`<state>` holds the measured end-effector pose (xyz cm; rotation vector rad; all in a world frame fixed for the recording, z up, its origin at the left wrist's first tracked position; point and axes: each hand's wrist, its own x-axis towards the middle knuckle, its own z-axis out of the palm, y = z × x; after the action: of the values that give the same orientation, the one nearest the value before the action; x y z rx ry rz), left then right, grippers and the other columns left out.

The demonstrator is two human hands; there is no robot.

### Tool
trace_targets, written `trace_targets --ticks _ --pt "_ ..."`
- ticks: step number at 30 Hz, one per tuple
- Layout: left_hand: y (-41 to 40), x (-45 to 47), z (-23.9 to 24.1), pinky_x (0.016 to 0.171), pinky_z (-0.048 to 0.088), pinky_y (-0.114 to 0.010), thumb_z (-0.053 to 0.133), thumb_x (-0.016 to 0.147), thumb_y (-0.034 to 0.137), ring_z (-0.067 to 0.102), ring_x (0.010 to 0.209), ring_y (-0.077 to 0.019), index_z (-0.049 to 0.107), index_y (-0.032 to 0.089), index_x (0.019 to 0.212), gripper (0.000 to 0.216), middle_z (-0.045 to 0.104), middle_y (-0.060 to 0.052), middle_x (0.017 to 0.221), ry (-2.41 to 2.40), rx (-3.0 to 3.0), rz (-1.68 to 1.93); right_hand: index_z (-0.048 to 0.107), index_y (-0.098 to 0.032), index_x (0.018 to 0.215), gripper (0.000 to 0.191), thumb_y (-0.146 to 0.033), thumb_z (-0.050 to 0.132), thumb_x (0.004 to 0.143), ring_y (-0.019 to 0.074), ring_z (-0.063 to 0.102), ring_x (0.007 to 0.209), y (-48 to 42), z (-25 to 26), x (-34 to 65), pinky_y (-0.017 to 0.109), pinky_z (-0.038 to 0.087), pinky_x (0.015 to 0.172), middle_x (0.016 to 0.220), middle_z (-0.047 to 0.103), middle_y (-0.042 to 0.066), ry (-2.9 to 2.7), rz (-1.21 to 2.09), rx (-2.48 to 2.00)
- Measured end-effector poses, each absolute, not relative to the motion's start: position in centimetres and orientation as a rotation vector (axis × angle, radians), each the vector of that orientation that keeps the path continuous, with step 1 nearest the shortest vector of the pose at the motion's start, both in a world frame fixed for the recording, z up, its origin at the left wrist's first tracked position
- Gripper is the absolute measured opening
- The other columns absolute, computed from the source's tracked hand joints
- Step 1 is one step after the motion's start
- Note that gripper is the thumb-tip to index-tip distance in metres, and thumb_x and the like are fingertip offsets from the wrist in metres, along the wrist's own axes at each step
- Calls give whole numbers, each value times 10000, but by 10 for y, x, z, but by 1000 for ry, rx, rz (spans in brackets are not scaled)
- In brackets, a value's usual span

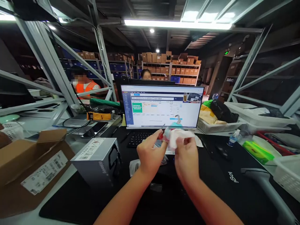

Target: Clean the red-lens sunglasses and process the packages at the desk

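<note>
In front of the monitor point(161, 107), my two hands meet above the black desk mat. My left hand point(150, 153) is closed around a small red and pale-blue item point(166, 134), too blurred to name. Pinched in the fingers of my right hand point(187, 156) is a white tissue point(179, 134), smeared by motion and close against that item. Below my left wrist lies a whitish bundle point(134, 167), partly covered by the hand. A small clear plastic piece point(156, 187) rests on the mat. The keyboard point(139, 139) is partly hidden behind my left hand.
A grey product box point(93, 165) and an open cardboard carton point(35, 165) stand at left. To the right are a mouse point(221, 152), a small bottle point(233, 137), a green packet point(257, 152), a grey scanner point(264, 181) and white baskets point(289, 172). A co-worker point(86, 86) sits beyond.
</note>
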<state>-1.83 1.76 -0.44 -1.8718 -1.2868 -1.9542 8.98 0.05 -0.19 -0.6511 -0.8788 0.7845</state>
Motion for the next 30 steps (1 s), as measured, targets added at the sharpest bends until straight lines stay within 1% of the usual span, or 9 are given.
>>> trace_targets --ticks 4,7,9,12,15,18,20,25,30 --pt "16 -21 -8 742 621 -278 693 832 194 773 800 -199 760 150 1047 229 808 -67 948 -1180 -1845 -1963 582 -220 957 429 -329 877 665 184 708 820 -11 -11 75 321 586 753 877 726 29 -898 658 -741" --pt "15 -16 -11 697 623 -267 687 819 162 770 746 -190 763 151 1006 203 809 -57 904 -1121 -1821 -2006 610 -203 908 415 -300 899 626 161 689 767 -4 0 96 295 567 704 847 722 8 -943 751 -723" --pt "14 -10 -13 727 627 -270 675 810 124 775 773 -192 760 152 1023 230 809 -59 937 -1079 -1827 -2006 609 -207 913 436 -303 906 609 148 681 784 2 12 113 286 564 716 865 715 -5 -899 828 -671" --pt "14 -6 -16 775 626 -272 656 791 72 779 826 -194 745 150 1093 325 804 -67 1008 -1009 -1857 -1961 582 -217 888 458 -331 910 588 134 670 796 7 21 125 283 567 748 841 679 -35 -774 876 -606" --pt "16 -10 -16 753 625 -265 660 804 82 780 804 -191 745 151 1095 311 805 -72 997 -997 -1824 -1934 569 -216 837 459 -351 917 570 122 636 706 0 11 110 258 551 668 752 636 -50 -743 732 -693" --pt "17 -16 -12 753 628 -271 662 839 132 782 823 -203 741 134 1103 275 801 -97 1005 -1008 -1798 -1924 601 -200 846 424 -331 914 592 130 624 682 -8 -3 92 251 528 615 747 658 -22 -853 613 -827" --pt "15 -17 -11 745 630 -268 673 841 147 782 814 -202 743 132 1091 261 803 -94 990 -1015 -1801 -1926 607 -195 840 411 -328 912 597 133 622 686 -6 -1 93 260 530 623 741 657 -20 -899 673 -813" --pt "10 -6 -14 778 632 -266 663 803 83 783 812 -192 744 155 1089 306 806 -65 993 -997 -1868 -1892 541 -217 776 499 -378 931 511 126 627 700 12 17 119 274 550 679 719 593 -60 -755 939 -609" --pt "15 -12 -14 765 630 -275 665 806 107 784 818 -211 751 128 1089 296 803 -94 992 -1052 -1851 -1854 555 -202 755 424 -355 911 582 80 510 597 5 -4 100 227 477 591 649 505 -86 -761 649 -785"
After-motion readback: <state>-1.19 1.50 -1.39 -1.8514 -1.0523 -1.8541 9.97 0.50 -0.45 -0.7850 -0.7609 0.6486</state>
